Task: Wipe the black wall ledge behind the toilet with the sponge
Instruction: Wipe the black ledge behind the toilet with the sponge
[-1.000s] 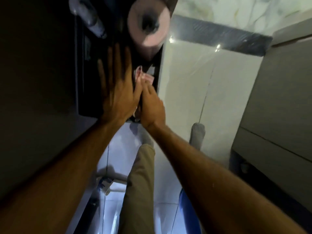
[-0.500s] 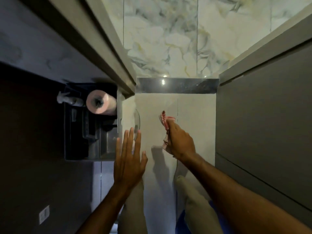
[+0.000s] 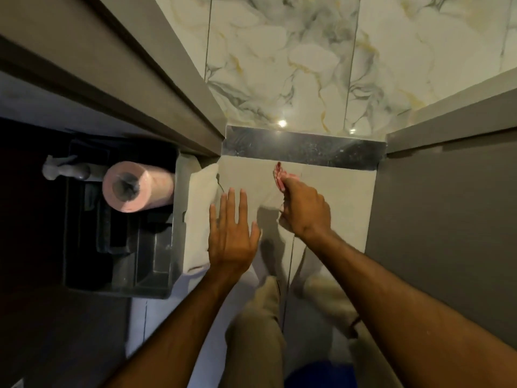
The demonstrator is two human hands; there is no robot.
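Right hand [image 3: 305, 210] pinches thin, limp red-and-white sponge [image 3: 280, 177] just below glossy black wall ledge [image 3: 303, 149]; light, soft, probably best pressed flat. Left hand [image 3: 232, 233] open, empty.

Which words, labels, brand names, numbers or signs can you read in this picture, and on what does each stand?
None can be read: no lettering shows on the pink paper roll, the black ledge, the red-and-white sponge in the right hand, or the marble wall tiles.

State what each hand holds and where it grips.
The right hand grips the red-and-white sponge by its lower part, its top end sticking out past the fingers. The left hand is open, holding nothing.
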